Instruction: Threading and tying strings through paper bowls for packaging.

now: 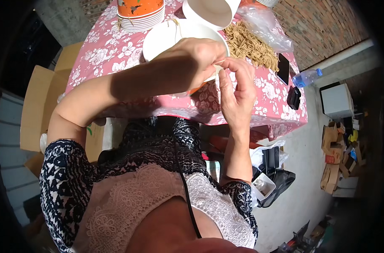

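A white-lined paper bucket [152, 42], with a bit of orange outer wall showing below, lies tilted on the table in front of me. A thin tan cord [177, 28] hangs over its far rim. My left hand [200, 57] reaches across the bucket, its fingers closed at the near right rim. There my right hand [239, 86] meets it, thumb and forefinger pinched together. A thin pale strand, seemingly cord, shows between the fingertips; the left hand hides most of it. Just beyond the right hand lies a heap of tan cords [251, 46].
A stack of orange buckets [140, 14] and another white-lined bucket [209, 12] stand at the back. A clear plastic bag [270, 27], phone [283, 67], small black case [293, 98] and water bottle [306, 78] lie right. An open cardboard box [38, 105] is left.
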The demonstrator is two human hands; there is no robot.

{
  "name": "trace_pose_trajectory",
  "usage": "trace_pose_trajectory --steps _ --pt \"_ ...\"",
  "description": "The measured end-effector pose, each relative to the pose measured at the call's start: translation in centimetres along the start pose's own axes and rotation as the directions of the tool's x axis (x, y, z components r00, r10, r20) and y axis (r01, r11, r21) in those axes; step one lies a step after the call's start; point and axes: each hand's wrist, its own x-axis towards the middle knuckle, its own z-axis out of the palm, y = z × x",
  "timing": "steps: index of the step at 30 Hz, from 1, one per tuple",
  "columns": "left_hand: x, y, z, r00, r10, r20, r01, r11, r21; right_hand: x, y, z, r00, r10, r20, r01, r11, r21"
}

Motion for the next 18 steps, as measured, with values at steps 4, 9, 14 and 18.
trace_pose_trajectory --steps 4,9,14,18 --pt "-0.4 -0.2 0.1 0.984 0.157 -0.087 -0.142 0.976 0.165 0.1 -0.2 -0.1 1.000 -0.025 0.003 0.025 1.000 -0.019" --pt "-0.2 -0.3 0.3 0.953 0.246 -0.177 -0.221 0.964 0.148 0.3 -0.2 -0.3 0.999 -0.011 0.050 0.015 0.996 -0.083" --pt "-0.1 0.1 0.0 0.986 0.148 -0.082 -0.146 0.989 0.033 -0.2 1.2 0.0 0.995 0.050 0.088 -0.062 0.988 0.144" --pt "-0.1 -0.1 -0.1 0.982 0.169 -0.083 -0.169 0.986 0.001 -0.1 0.7 0.2 0.987 0.113 0.113 -0.141 0.948 0.286"
